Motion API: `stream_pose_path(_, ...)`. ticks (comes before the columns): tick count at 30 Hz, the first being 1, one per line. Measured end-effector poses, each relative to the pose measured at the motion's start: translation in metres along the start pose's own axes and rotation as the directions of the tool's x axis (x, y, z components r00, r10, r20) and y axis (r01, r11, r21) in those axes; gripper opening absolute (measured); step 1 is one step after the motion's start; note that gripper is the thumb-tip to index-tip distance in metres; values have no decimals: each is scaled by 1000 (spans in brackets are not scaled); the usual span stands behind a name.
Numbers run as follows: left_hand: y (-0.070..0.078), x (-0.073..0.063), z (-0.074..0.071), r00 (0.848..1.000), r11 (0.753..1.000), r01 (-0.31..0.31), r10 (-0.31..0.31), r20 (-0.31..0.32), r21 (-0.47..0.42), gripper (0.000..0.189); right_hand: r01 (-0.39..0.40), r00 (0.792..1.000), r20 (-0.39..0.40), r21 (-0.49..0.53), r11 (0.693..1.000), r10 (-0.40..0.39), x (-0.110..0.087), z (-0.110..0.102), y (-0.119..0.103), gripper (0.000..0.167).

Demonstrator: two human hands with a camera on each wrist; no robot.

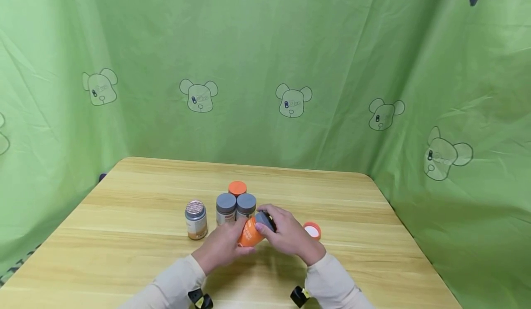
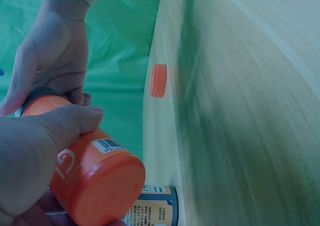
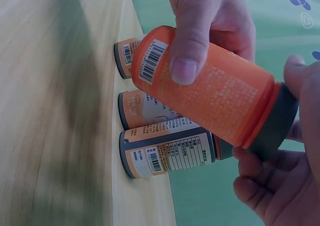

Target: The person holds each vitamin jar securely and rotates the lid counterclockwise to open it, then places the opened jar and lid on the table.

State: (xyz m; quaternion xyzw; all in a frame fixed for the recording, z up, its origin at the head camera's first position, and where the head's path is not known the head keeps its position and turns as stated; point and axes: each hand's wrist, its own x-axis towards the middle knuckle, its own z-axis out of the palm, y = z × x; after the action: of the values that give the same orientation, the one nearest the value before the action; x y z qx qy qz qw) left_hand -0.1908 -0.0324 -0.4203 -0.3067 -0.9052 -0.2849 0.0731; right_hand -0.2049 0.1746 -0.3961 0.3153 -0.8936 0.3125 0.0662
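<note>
A tilted orange bottle (image 1: 250, 234) carries a white barcode near its base, rows of small pale characters too fine to read, and large white letters partly covered by fingers. Bottles behind it bear barcodes, dense Chinese-character print and a ruled table panel.

The left hand (image 1: 224, 249) is curled round the orange bottle's body, its thumb across the side. The right hand (image 1: 288, 233) grips the dark grey cap (image 1: 265, 220), thumb on one side and fingers on the other. Together they hold the bottle raised above the wooden table (image 1: 124, 263), base toward the lower left. Both forearms, in cream sleeves (image 1: 336, 279), reach in from the near edge and converge.

Just beyond stand two grey-capped bottles (image 1: 226, 204) and an orange-capped bottle (image 1: 238, 188). To the left is an uncapped bottle with a printed foil seal (image 1: 195, 207); right of the right hand lies a loose orange cap (image 1: 312, 230).
</note>
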Motion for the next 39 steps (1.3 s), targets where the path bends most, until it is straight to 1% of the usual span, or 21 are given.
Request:
stream_pose_path(5, 0, 1, 0, 1000, 1000, 5, -5, 9, 0, 73, -5, 1000, 20, 21, 1000, 4, 0, -1, -1, 44)
stream_pose_path(11, -1, 1, 2, 1000, 1000, 1, -1, 2, 7, 74, 29, 999, 39, 46, 999, -31, -1, -2, 0, 40)
stream_pose_path(14, -1, 1, 2, 1000, 1000, -3, 3, -8, 16, 75, 41, 998, 45, 45, 998, -43, -2, -3, 0, 42)
stream_pose_path(18, -1, 1, 3, 1000, 1000, -2, 2, -6, 7, 73, 18, 999, 36, 13, 1000, -18, -3, -4, 0, 44)
stream_pose_path(20, -1, 2, 3, 1000, 1000, -3, 3, -4, 4, 73, 3, 1000, 23, -3, 1000, -3, -3, -4, 0, 44)
stream_pose_path(23, -1, 2, 3, 1000, 1000, -1, 1, 1, 4, 70, -15, 1000, 14, 0, 1000, 15, -2, -5, 0, 41)
stream_pose_path(26, -1, 2, 3, 1000, 1000, 1, -1, 0, 7, 69, -8, 1000, 16, 5, 1000, 8, -1, -6, 0, 40)
stream_pose_path(32, -1, 3, 2, 1000, 1000, 6, -6, -1, 16, 68, 40, 999, 25, 20, 999, -40, -1, -6, 2, 37)
stream_pose_path(35, -1, 3, 2, 1000, 1000, 9, -9, -2, 26, 68, 44, 999, 30, 35, 998, -45, -1, -7, 2, 37)
stream_pose_path(39, -1, 3, 2, 1000, 999, 22, -22, 7, 25, 67, 19, 1000, 8, 6, 1000, -19, -2, -7, 1, 41)
